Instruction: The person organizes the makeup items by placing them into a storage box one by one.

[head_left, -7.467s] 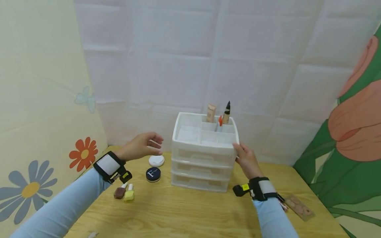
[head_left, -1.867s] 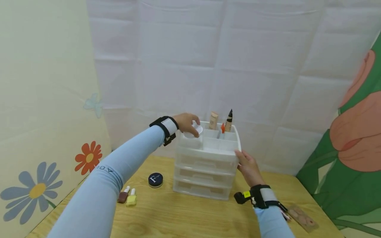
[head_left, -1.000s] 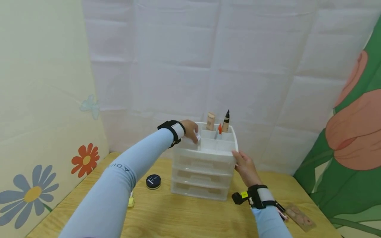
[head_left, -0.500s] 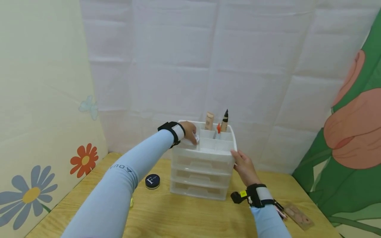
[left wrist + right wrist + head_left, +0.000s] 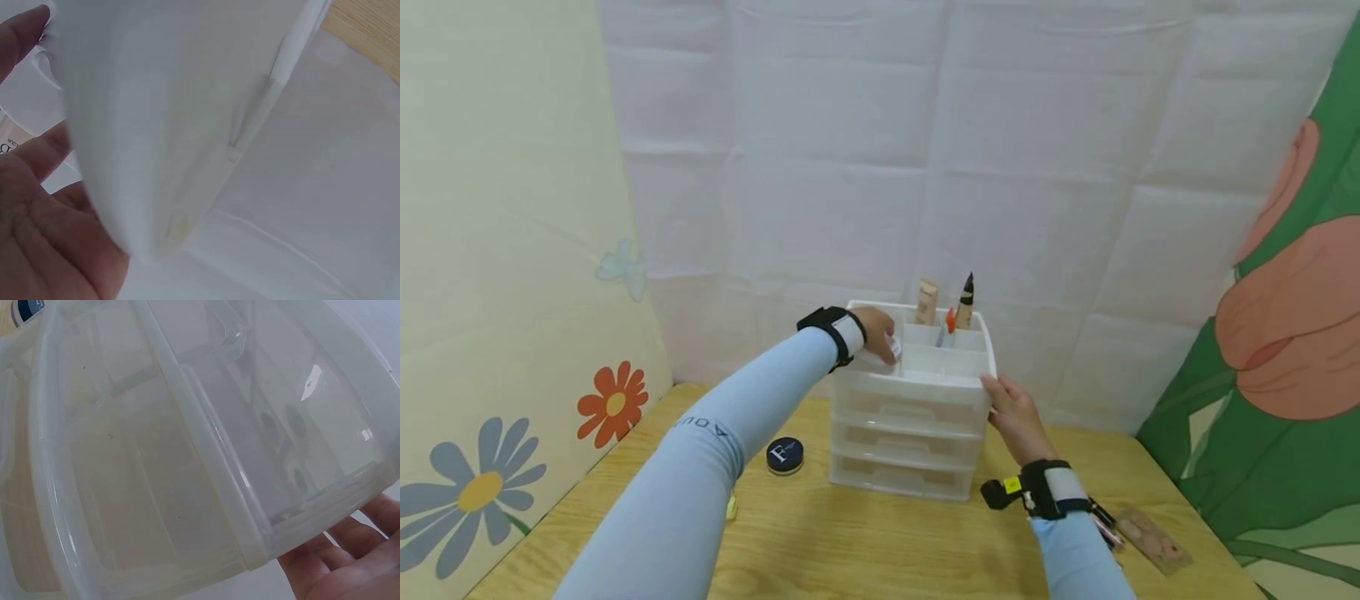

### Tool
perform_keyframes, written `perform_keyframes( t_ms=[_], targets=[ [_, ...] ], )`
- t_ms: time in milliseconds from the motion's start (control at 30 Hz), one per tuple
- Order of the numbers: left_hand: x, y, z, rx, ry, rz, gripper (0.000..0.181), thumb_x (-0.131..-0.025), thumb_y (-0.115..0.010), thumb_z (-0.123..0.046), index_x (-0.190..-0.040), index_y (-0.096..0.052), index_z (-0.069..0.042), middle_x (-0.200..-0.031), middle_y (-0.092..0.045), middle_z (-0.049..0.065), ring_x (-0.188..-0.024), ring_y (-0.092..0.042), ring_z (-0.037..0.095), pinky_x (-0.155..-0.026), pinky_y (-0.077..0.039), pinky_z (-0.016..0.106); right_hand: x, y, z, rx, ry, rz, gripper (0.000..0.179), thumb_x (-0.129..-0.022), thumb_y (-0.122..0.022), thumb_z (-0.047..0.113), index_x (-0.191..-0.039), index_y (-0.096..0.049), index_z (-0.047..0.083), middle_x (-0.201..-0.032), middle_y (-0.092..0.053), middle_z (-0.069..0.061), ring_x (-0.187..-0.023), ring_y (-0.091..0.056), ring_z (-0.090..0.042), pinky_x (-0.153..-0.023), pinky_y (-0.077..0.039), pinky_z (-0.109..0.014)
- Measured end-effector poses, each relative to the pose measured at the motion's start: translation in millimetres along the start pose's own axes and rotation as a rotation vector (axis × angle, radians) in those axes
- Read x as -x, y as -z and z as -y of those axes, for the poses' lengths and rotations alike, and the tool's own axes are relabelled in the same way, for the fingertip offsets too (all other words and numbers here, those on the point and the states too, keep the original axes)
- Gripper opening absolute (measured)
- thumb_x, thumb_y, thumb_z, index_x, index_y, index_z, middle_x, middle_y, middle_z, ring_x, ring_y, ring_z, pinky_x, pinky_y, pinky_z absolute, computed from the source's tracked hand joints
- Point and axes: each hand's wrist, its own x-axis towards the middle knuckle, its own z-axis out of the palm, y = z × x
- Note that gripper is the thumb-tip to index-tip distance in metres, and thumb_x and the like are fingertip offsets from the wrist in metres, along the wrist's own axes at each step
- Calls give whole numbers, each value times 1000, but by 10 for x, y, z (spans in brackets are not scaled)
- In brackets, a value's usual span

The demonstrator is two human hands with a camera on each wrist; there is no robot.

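1. My left hand [image 5: 874,329] reaches into the organizer's [image 5: 910,387] large left top compartment, its fingers and thumb pinching a small white round case [image 5: 895,347]; I cannot tell whether the case touches the organizer's compartment floor.
2. My right hand [image 5: 1015,412] grips the organizer's right upper edge, thumb in front.
3. A beige tube [image 5: 927,302] and a black-tipped pen [image 5: 966,302] stand in the organizer's back compartments.
4. Left of the organizer lies a dark round case [image 5: 785,456]; well right, a flat palette [image 5: 1153,540].
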Motion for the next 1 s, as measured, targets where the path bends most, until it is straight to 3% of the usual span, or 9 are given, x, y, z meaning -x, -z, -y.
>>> perform_keyframes(
  t_ms=[133,367,633,800,900,1000],
  targets=[
    [96,13,-1,-19,-13,-9,67,-89,-76,-42,-144,-55,-8,-148,-54,9,-137,-49,26,-116,-37,38,-6,-32,0,3,-6,5,68,-107,-45,46,-156,-33,1,-157,-37,-21,-142,-36,-33,-120,-27,-56],
    [135,73,51,-66,-28,-53,67,-90,-73,-46,-144,-55,-10,-146,-56,10,-135,-51,26,-113,-41,36,-30,-69,-17,4,3,8,67,-107,-45,45,-156,-34,0,-156,-38,-22,-142,-37,-33,-119,-29,-54],
    [302,240,23,2,-94,-53,65,-95,-69,-43,-147,-51,-8,-153,-49,11,-140,-46,28,-116,-38,38,-33,-41,-9,23,14,4,68,-107,-43,47,-155,-34,0,-155,-39,-22,-142,-38,-33,-119,-31,-52],
    [409,339,13,76,-124,-54,65,-96,-68,-42,-148,-49,-8,-154,-47,12,-116,-63,26,-92,-55,34,-32,-18,7,10,11,1,68,-107,-44,46,-156,-32,1,-157,-38,-21,-143,-37,-32,-119,-31,-51],
    [482,391,3,120,-141,-54,65,-97,-67,-42,-149,-48,-9,-154,-46,15,-108,-65,25,-80,-58,33,-27,-8,8,11,2,2,68,-107,-44,46,-157,-31,2,-158,-37,-20,-143,-36,-32,-120,-30,-52],
    [586,437,-11,123,-182,-68,64,-97,-67,-42,-148,-49,-8,-152,-49,14,-123,-58,27,-96,-54,37,-18,2,4,12,-8,5,69,-107,-44,47,-158,-31,3,-158,-36,-20,-143,-36,-32,-120,-29,-53]
  ],
)
